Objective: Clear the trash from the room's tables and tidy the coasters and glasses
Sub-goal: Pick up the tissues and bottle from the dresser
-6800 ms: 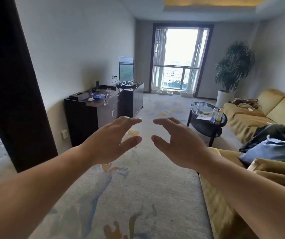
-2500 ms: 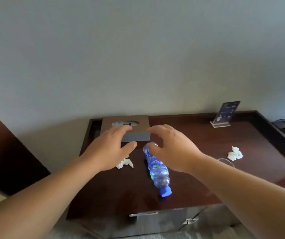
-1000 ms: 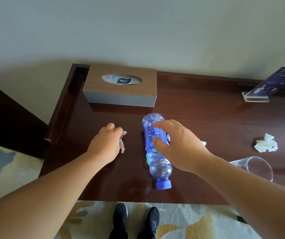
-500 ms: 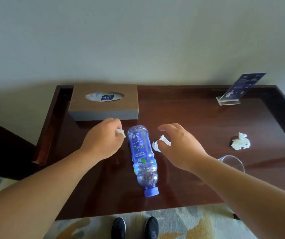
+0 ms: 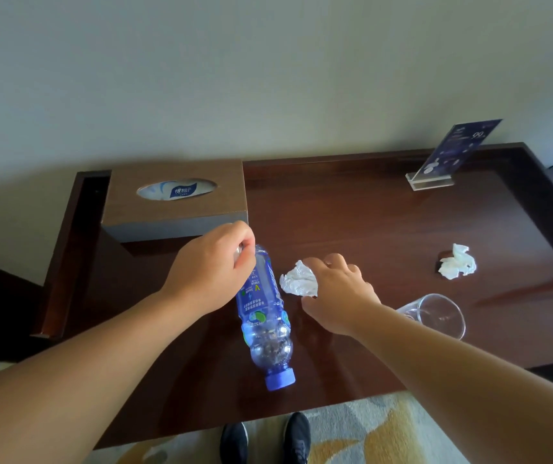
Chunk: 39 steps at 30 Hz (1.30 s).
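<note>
The left hand (image 5: pixel 211 269) is hovering clenched over the table (image 5: pixel 369 222), its fingers curling round a small scrap (image 5: pixel 237 251) of which only a pale sliver is showing at the thumb, probably tissue. The right hand (image 5: pixel 338 293) is reaching at the crumpled tissue (image 5: pixel 298 280) at its 10 o'clock. Its fingertips are touching the wad's edge and the thumb is coming in below. I cannot tell whether that pinch is closing yet.

Between the two hands a blue plastic bottle (image 5: pixel 263 316) is lying on its side, its cap pointing to 6 o'clock and its base tucking under the left hand. At the right hand's 3 o'clock a clear glass (image 5: pixel 436 316) is lying tipped over, close to the forearm. A second tissue (image 5: pixel 457 262) is sitting well apart at 2 o'clock, on a dark patch that may be a coaster.

Judging from this, the clearing is only beginning. One scrap is in hand and one is being taken. The bottle, the far tissue and the fallen glass are not yet dealt with on this table.

The tissue box (image 5: pixel 174 199) is standing at the left hand's 11 o'clock, and a sign card (image 5: pixel 459 145) is at the table's far 1 o'clock corner.
</note>
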Tool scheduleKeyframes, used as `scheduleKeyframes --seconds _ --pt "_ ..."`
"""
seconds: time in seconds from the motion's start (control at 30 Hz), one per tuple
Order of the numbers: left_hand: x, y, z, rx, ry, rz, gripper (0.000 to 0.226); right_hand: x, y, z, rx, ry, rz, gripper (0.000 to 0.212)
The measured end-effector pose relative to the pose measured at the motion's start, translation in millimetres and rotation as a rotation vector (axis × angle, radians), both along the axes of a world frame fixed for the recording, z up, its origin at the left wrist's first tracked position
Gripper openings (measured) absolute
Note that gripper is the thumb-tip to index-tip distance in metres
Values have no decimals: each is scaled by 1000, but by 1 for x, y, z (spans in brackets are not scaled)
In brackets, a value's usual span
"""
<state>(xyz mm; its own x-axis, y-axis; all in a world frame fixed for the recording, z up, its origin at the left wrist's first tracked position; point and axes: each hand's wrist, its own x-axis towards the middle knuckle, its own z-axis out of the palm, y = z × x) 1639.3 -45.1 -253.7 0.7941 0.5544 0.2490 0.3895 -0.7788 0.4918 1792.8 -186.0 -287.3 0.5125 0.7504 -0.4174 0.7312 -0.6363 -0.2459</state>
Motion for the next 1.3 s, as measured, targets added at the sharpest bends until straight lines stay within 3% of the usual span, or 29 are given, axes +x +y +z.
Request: scheduleKeyframes --seconds 0.27,0.4,0.57,0.7,0.93,1.07,1.17,1.3 --pt "-11 6 -9 10 -22 -16 4 1 8 -33 -49 -21 41 69" --pt "-14 6 -12 -3 -21 -27 3 -1 12 -39 17 -110 61 45" --pt "-17 2 -12 -23 -10 -25 4 2 14 -38 40 -60 91 27" --pt "-16 2 -6 -23 -23 -45 5 6 15 -21 84 -1 -15 22" --pt "-9 0 18 -3 -76 -62 15 7 12 23 191 30 11 50" --pt "-3 0 35 1 -98 -117 20 7 9 50 226 57 39 30" --pt "1 1 48 23 -112 -132 15 1 6 69 360 67 -90 8" --pt "6 -1 65 66 -135 -139 7 -5 0 93 461 67 -119 14"
